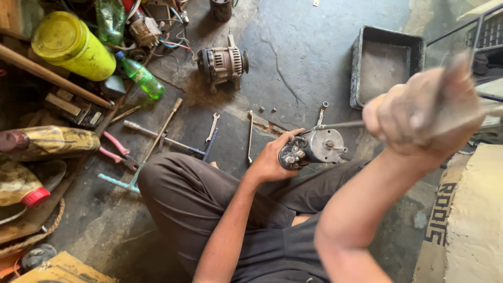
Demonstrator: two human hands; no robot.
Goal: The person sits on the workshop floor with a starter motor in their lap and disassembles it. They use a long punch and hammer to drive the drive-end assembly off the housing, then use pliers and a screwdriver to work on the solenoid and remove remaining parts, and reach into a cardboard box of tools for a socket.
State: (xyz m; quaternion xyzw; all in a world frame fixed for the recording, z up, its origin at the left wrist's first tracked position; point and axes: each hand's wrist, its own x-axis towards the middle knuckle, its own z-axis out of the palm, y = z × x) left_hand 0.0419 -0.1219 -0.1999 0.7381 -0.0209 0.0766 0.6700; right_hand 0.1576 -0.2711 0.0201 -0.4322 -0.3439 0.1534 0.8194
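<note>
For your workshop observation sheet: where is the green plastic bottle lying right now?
In the head view, the green plastic bottle lies on the floor at upper left, just right of the yellow container and left of the alternator.

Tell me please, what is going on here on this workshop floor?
A person sits on the concrete floor. The left hand grips a small metal starter motor above the lap. The right hand is raised and blurred, holding a thin metal tool whose kind I cannot tell. An alternator, spanners, pink pliers and a grey tray lie around.
</note>
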